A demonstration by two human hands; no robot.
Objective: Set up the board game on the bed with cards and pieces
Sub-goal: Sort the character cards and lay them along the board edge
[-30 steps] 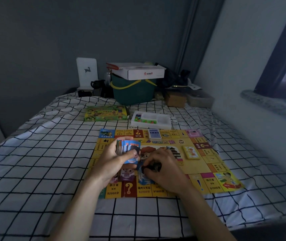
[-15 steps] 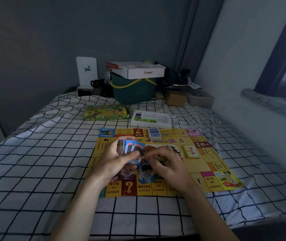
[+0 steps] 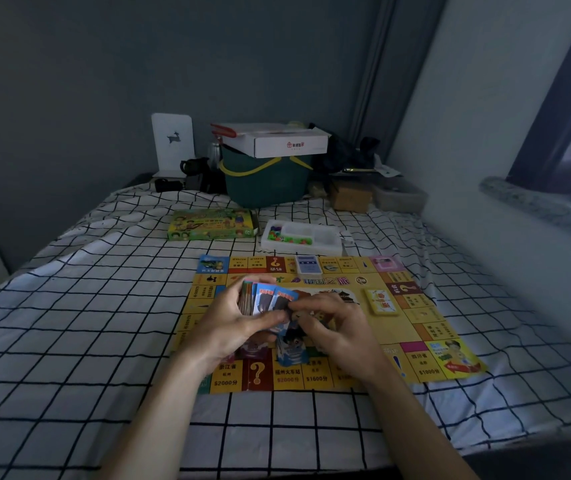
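A yellow game board lies flat on the checked bed sheet. My left hand grips a fanned stack of cards above the board's near left part. My right hand meets it from the right, its fingertips pinching the front card of the fan. Below the hands a blue character card and a darker one lie on the board. A blue card deck sits on the board's far edge and a yellow deck on its right side.
Beyond the board lie the green game box and a white tray of coloured pieces. A green basket with a white carton on top, small boxes and dark items stand at the bed's head. A wall and window ledge run along the right.
My right hand has lifted off the blue card lying on the board and come up to the fan of cards in my left hand. The left hand has barely moved.
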